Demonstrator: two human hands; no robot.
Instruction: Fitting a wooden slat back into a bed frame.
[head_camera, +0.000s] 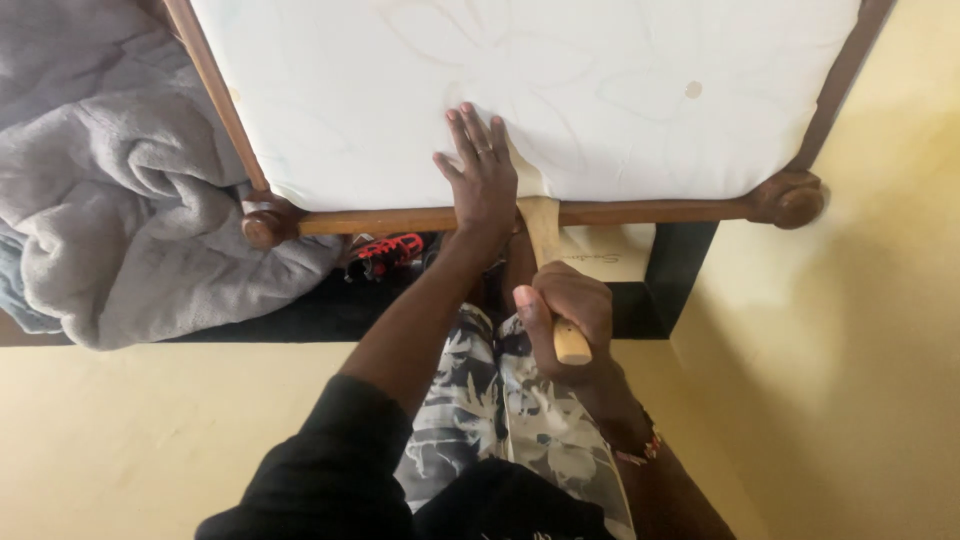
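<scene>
Wooden paddle (556, 280) gripped in right hand (565, 310) fist w/ blade under mattress (520, 90); left hand (482, 170) flat, fingers spread.

One head-worn view looks steeply down, close over the hands (530, 260)

Open mattress top, crowded near edge

The white mattress (620, 100) lies bare toward its far edge and right corner. The wooden rail (400, 219) and its knobs bar the near edge; a grey blanket (130, 210) blocks the left corner.

walls (850, 380) yellow | floor (300, 315) dark, possibly tiled | grey blanket (130, 200) left
</scene>
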